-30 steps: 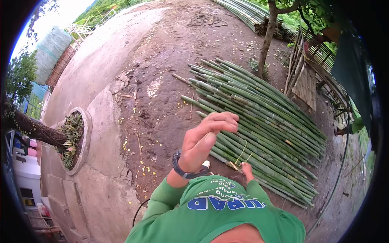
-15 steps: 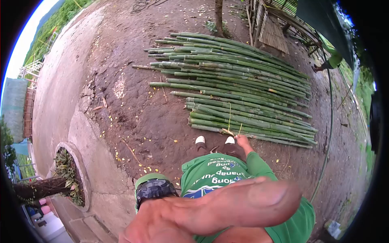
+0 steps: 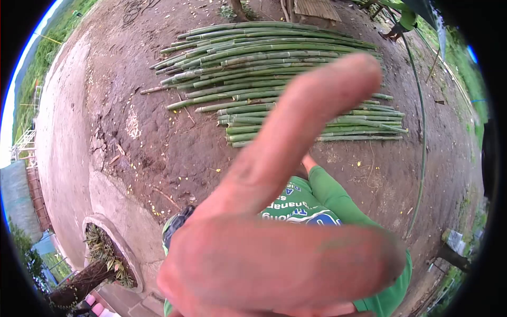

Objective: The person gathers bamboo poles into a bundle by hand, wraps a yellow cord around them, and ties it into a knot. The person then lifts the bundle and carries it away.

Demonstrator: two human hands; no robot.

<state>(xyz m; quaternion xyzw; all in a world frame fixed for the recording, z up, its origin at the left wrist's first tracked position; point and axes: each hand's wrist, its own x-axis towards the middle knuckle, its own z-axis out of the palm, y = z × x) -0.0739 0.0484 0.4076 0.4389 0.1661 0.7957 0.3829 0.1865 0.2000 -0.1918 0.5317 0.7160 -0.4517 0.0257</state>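
My left hand [image 3: 280, 253] looms very large and blurred in front of the camera. Two of its digits stretch out wide apart, with nothing visible between them. A dark watch [image 3: 177, 224] is on that wrist. Past it, my right arm in a green sleeve [image 3: 338, 195] reaches forward. Only a sliver of my right hand [image 3: 307, 161] shows near the close edge of the bamboo pile; its fingers are hidden behind my left hand. The long green bamboo poles [image 3: 248, 68] lie side by side on the dirt, partly covered by my raised finger.
A round planter [image 3: 108, 222] with a tree trunk stands at lower left, beside concrete paving [image 3: 63, 148]. A dark hose [image 3: 422, 132] runs along the right. At the upper right another person [image 3: 404, 21] is partly visible, near a slatted bamboo panel [image 3: 317, 9].
The view has shifted, so the poles sit higher and further left. My left hand has risen and spread, covering part of the pile. My right hand, visible earlier beside a thin strip, is now mostly hidden.
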